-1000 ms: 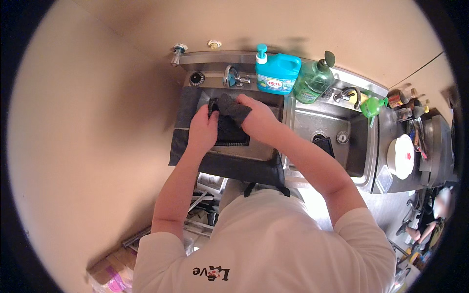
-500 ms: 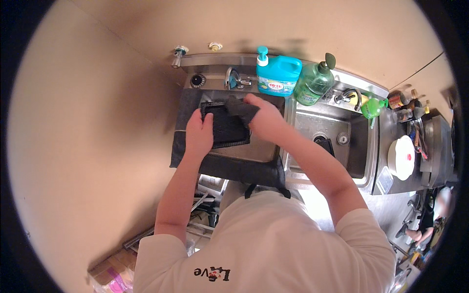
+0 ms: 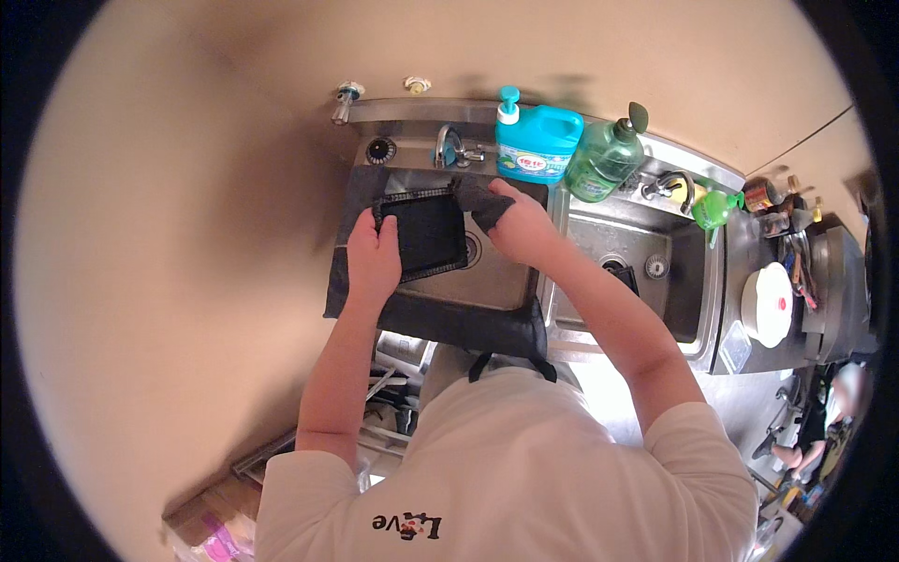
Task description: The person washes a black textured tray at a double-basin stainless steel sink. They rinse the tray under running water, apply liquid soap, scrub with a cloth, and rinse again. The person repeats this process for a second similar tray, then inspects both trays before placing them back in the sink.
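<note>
Wiping seems to be the step in hand: over the left sink basin (image 3: 506, 283), the left hand (image 3: 374, 262) has its fingers closed on a black tray's (image 3: 426, 234) left edge — the right hand (image 3: 522, 229) bunches a dark grey cloth (image 3: 485, 200) at its upper right corner. The next move probably calls for a steady left hold while the cloth follows the rim.

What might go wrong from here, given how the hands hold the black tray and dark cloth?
The left hand grips the black tray at its left edge, so it could twist or slip within the left sink basin.

The right hand has the dark cloth at the tray's far right corner; it might snag the rim.

The teal jug stands just beyond the right hand; a wide swing could knock it.
</note>
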The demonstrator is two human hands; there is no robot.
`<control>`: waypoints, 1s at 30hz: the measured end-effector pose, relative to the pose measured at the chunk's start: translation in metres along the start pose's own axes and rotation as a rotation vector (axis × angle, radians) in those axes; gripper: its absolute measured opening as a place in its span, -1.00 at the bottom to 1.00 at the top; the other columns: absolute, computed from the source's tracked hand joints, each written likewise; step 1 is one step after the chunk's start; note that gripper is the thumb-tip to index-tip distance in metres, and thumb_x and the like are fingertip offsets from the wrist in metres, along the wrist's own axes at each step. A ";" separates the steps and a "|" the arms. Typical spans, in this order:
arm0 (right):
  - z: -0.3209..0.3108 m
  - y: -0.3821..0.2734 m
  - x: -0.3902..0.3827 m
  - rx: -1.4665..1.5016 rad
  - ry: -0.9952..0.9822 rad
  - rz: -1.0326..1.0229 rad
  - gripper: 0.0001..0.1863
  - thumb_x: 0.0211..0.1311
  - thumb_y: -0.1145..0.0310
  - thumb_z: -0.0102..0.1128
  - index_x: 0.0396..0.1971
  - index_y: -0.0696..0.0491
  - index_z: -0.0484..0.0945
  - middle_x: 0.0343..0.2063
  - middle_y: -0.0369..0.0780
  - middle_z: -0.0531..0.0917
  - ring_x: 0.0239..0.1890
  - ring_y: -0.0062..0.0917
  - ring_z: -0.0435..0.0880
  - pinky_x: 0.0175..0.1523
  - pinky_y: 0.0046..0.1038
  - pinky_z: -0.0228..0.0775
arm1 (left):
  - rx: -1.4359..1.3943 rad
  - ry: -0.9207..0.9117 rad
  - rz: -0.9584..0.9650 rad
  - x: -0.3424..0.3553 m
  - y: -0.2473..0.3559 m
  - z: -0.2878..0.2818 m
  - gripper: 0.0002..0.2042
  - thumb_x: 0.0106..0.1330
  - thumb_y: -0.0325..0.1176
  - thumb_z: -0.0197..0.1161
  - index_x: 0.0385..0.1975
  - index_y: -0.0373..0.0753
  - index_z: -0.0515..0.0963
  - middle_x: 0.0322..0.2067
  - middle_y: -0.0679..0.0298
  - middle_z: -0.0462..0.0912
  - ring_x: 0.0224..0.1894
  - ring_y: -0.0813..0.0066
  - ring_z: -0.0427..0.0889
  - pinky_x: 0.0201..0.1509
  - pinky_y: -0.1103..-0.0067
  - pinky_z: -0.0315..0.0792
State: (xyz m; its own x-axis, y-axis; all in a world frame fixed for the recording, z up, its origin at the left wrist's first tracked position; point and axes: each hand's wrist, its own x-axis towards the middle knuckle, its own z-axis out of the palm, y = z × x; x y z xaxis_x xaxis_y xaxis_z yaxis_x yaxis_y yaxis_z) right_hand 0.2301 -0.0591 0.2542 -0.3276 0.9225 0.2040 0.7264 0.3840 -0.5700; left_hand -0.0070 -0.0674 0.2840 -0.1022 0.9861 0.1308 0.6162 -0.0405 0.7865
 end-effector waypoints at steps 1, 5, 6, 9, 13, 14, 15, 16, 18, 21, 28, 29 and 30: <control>0.003 0.002 -0.001 -0.033 -0.021 -0.041 -0.72 0.01 0.48 0.15 -0.20 0.02 0.46 -0.33 -0.07 0.59 -0.21 -0.12 0.57 -0.11 -0.28 0.44 | -0.019 -0.015 -0.027 -0.001 -0.001 0.001 -0.77 0.34 -0.34 0.04 -0.19 -0.41 0.45 -0.32 0.03 0.60 -0.25 0.22 0.56 -0.12 0.42 0.39; 0.010 -0.020 -0.006 -0.640 -0.589 -0.319 -0.84 0.02 0.32 0.09 -0.47 -0.04 0.66 -0.48 -0.32 0.66 -0.12 -0.41 0.59 0.15 -0.44 0.32 | -0.082 0.145 -0.071 -0.004 0.001 0.001 -0.74 0.34 -0.31 0.04 -0.25 -0.45 0.42 -0.37 -0.11 0.55 -0.25 0.00 0.56 -0.14 0.34 0.37; 0.015 -0.019 -0.014 -0.532 -0.369 -0.325 -0.84 0.03 0.32 0.09 -0.48 -0.04 0.66 -0.52 -0.34 0.65 -0.12 -0.45 0.59 0.18 -0.42 0.29 | -0.068 0.161 -0.063 -0.004 -0.004 0.002 -0.73 0.35 -0.30 0.04 -0.24 -0.46 0.42 -0.36 -0.12 0.55 -0.24 -0.01 0.56 -0.13 0.34 0.37; 0.048 -0.001 -0.028 -0.250 0.110 -0.245 -0.84 0.04 0.31 0.09 -0.52 -0.04 0.67 -0.60 -0.38 0.65 -0.12 -0.52 0.59 0.24 -0.37 0.22 | -0.007 0.195 -0.014 -0.003 -0.025 0.009 -0.71 0.36 -0.29 0.02 -0.22 -0.48 0.41 -0.34 -0.15 0.54 -0.21 -0.05 0.55 -0.10 0.34 0.37; 0.035 -0.001 -0.009 -0.407 -0.018 -0.203 -0.81 0.07 0.32 0.07 -0.56 -0.03 0.68 -0.52 -0.37 0.67 -0.11 -0.48 0.58 0.26 -0.37 0.20 | 0.003 0.124 0.012 -0.023 -0.014 0.014 -0.68 0.36 -0.29 0.02 -0.15 -0.50 0.39 -0.29 -0.19 0.54 -0.18 -0.08 0.54 -0.07 0.34 0.37; 0.032 0.000 -0.007 -0.387 0.002 -0.208 -0.79 0.08 0.32 0.06 -0.59 -0.02 0.67 -0.50 -0.35 0.67 -0.09 -0.47 0.58 0.25 -0.37 0.19 | -0.024 0.079 0.009 -0.025 -0.006 0.012 -0.67 0.36 -0.29 0.02 -0.13 -0.51 0.39 -0.28 -0.19 0.54 -0.17 -0.08 0.54 -0.06 0.34 0.37; 0.029 0.000 -0.005 -0.366 0.021 -0.214 -0.77 0.10 0.32 0.05 -0.62 -0.01 0.66 -0.49 -0.32 0.67 -0.08 -0.46 0.57 0.25 -0.37 0.19 | -0.026 0.094 -0.014 -0.023 -0.008 0.012 -0.68 0.36 -0.29 0.02 -0.14 -0.51 0.39 -0.29 -0.17 0.55 -0.18 -0.05 0.55 -0.07 0.36 0.38; 0.026 0.001 -0.003 -0.346 0.040 -0.221 -0.74 0.11 0.32 0.03 -0.65 0.00 0.66 -0.48 -0.29 0.67 -0.07 -0.45 0.56 0.25 -0.36 0.19 | -0.043 0.103 -0.012 -0.020 -0.010 0.011 -0.69 0.36 -0.29 0.02 -0.15 -0.50 0.39 -0.30 -0.16 0.55 -0.18 -0.05 0.55 -0.07 0.36 0.38; 0.037 0.004 -0.010 -0.202 0.103 -0.126 -0.72 0.11 0.29 0.04 -0.68 -0.01 0.66 -0.50 -0.30 0.67 -0.06 -0.45 0.55 0.25 -0.34 0.17 | -0.079 0.123 -0.009 -0.017 -0.012 0.011 -0.70 0.36 -0.30 0.03 -0.17 -0.49 0.40 -0.32 -0.15 0.55 -0.20 -0.03 0.55 -0.09 0.36 0.38; 0.062 0.020 -0.020 -0.255 0.045 -0.137 -0.80 0.07 0.27 0.09 -0.58 -0.01 0.65 -0.43 -0.28 0.66 -0.03 -0.40 0.53 0.23 -0.33 0.21 | -0.113 0.082 -0.051 -0.014 -0.001 0.005 -0.77 0.35 -0.35 0.03 -0.16 -0.39 0.45 -0.32 0.09 0.59 -0.24 0.30 0.54 -0.07 0.47 0.37; 0.016 -0.002 -0.003 -0.332 0.008 -0.181 -0.77 0.04 0.30 0.10 -0.28 -0.01 0.60 -0.33 -0.25 0.63 -0.09 -0.34 0.54 0.22 -0.41 0.23 | -0.033 0.102 0.024 -0.019 -0.002 0.007 -0.76 0.34 -0.33 0.04 -0.21 -0.43 0.42 -0.36 -0.04 0.57 -0.29 0.12 0.55 -0.13 0.42 0.38; 0.019 -0.001 -0.002 -0.300 0.007 -0.157 -0.80 0.07 0.25 0.10 -0.37 -0.03 0.64 -0.39 -0.30 0.65 -0.03 -0.36 0.50 0.18 -0.41 0.26 | -0.051 0.119 0.005 -0.018 -0.004 0.008 -0.77 0.34 -0.34 0.04 -0.22 -0.43 0.42 -0.36 -0.03 0.57 -0.28 0.13 0.55 -0.13 0.42 0.38; 0.025 0.002 -0.004 -0.356 -0.069 -0.168 -0.81 0.08 0.23 0.10 -0.43 -0.05 0.65 -0.41 -0.32 0.66 -0.01 -0.38 0.49 0.16 -0.42 0.27 | -0.070 0.136 -0.014 -0.017 -0.005 0.009 -0.77 0.34 -0.34 0.04 -0.22 -0.43 0.42 -0.36 -0.02 0.57 -0.28 0.15 0.56 -0.13 0.41 0.38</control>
State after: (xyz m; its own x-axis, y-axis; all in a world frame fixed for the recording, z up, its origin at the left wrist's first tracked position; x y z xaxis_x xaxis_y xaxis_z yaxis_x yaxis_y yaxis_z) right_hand 0.2177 -0.0628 0.2326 -0.4908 0.8457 0.2098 0.8193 0.5298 -0.2192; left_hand -0.0018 -0.0825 0.2725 -0.2178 0.9561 0.1963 0.5588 -0.0427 0.8282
